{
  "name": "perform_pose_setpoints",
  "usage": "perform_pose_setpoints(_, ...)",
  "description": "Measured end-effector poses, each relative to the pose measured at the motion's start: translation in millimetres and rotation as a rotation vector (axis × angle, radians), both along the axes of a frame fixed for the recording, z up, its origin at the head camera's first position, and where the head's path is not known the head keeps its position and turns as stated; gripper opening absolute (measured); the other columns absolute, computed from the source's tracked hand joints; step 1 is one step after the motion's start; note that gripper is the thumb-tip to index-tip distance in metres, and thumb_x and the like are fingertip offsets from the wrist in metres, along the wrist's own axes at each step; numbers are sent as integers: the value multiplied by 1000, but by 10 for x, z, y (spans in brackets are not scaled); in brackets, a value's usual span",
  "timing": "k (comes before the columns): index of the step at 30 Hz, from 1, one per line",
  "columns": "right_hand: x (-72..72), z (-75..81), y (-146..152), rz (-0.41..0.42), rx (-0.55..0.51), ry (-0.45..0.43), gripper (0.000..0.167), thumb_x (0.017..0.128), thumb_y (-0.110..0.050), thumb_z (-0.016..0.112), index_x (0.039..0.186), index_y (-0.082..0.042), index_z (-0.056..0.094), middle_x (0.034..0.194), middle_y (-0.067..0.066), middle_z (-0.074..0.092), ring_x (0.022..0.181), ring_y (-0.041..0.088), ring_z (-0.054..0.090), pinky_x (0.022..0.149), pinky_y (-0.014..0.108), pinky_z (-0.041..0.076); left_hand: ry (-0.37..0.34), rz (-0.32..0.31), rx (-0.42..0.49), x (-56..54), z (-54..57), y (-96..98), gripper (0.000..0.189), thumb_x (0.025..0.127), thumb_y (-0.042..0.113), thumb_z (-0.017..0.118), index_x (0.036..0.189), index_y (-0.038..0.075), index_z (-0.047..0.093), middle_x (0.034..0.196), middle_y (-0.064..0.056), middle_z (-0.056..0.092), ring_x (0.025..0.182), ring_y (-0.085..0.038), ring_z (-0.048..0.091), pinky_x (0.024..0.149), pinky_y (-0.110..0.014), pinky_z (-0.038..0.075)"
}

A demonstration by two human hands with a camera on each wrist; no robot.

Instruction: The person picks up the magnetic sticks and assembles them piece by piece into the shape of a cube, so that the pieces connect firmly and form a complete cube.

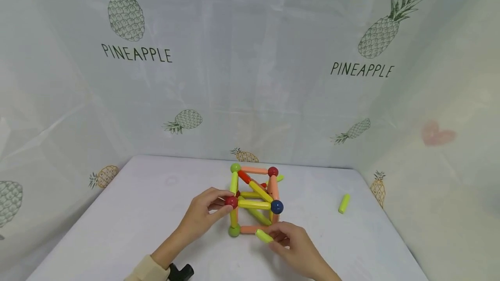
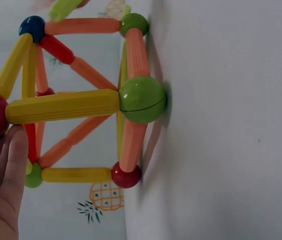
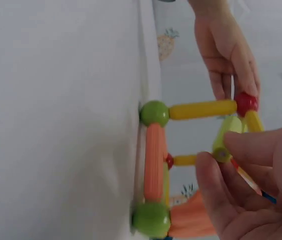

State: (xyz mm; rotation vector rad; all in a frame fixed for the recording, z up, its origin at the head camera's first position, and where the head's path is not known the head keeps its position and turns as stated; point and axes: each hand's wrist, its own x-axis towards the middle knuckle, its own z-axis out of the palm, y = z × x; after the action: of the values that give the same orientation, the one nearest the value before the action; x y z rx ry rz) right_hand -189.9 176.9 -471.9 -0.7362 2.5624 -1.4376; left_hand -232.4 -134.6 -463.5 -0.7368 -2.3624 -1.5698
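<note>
A cube-shaped frame of magnetic rods and balls (image 1: 254, 204) stands on the table in the head view. At its upper near left corner, my left hand (image 1: 203, 211) holds a red ball (image 1: 231, 202) between thumb and fingers; a yellow rod (image 2: 63, 105) joins that ball to a green ball (image 2: 143, 99) below. A blue ball (image 1: 277, 207) forms the upper near right corner. Just before the lower right side, my right hand (image 1: 294, 246) pinches a short lime-green magnetic rod (image 3: 225, 136) between thumb and fingers. That hand hides the lower near right corner in the head view.
A loose lime-green rod (image 1: 344, 203) lies on the white table (image 1: 312, 220) to the right. Another lime-green piece (image 1: 280, 178) shows behind the frame. A pineapple-print curtain (image 1: 250, 77) hangs at the back and sides. Something black (image 1: 181, 272) is beside the left sleeve.
</note>
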Motion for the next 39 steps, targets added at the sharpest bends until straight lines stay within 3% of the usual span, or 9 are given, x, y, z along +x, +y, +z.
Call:
perform_pose_setpoints(6,-56,-1,-325,-94,-128,29,22,99,-16,78,121,-19,76,115,0,75,99,12,73,85,23,61,-24,-25,9,31,-10,76,36,96,32,81,128,17,74,115,7,70,101,-10,73,88,-26,62)
perform_pose_setpoints(13,-132,-54,-538,-178,-253,-33,24,100,-14,76,123,-11,76,115,3,76,99,14,73,83,21,60,-39,-53,3,37,-22,119,37,98,31,78,132,16,72,121,4,74,108,-12,72,89,-25,61)
perform_pose_setpoints(20,-134,-73,-595,-238,-280,-82,26,100,-19,77,124,-8,75,121,6,75,105,18,72,86,22,60,-70,-61,-4,32,-32,124,34,98,33,78,131,28,69,118,11,75,107,-10,72,91,-25,60)
perform_pose_setpoints(26,-132,-84,-574,-249,-270,-77,27,100,-23,77,124,-9,76,121,5,75,103,16,72,86,21,60,-74,-55,-25,53,-39,186,43,94,26,84,131,26,62,116,7,73,102,-10,73,93,-27,60)
perform_pose_setpoints(31,-95,-32,-333,-179,-142,-11,23,101,-24,75,122,-15,77,116,2,77,100,12,72,84,20,59,-59,-37,-26,64,-35,258,42,94,22,84,127,21,58,112,2,74,98,-11,72,91,-34,62)
perform_pose_setpoints(35,-119,61,101,-144,-62,9,14,101,-16,74,114,-9,78,108,9,78,89,14,73,77,24,62,-77,-27,-28,58,-43,281,42,94,21,84,126,22,57,111,3,74,97,-11,71,91,-32,62)
perform_pose_setpoints(37,-175,110,376,-171,2,42,10,100,-10,74,109,-8,77,101,10,78,82,13,72,73,25,62,-92,-30,-26,53,-46,286,42,95,21,83,127,23,57,111,4,73,98,-11,70,92,-28,61)
perform_pose_setpoints(39,-277,132,676,-219,106,144,11,97,-3,75,106,-8,77,97,8,77,78,12,71,70,26,62,-97,-39,-20,48,-48,289,42,96,21,82,129,24,56,112,4,72,100,-11,70,92,-26,60)
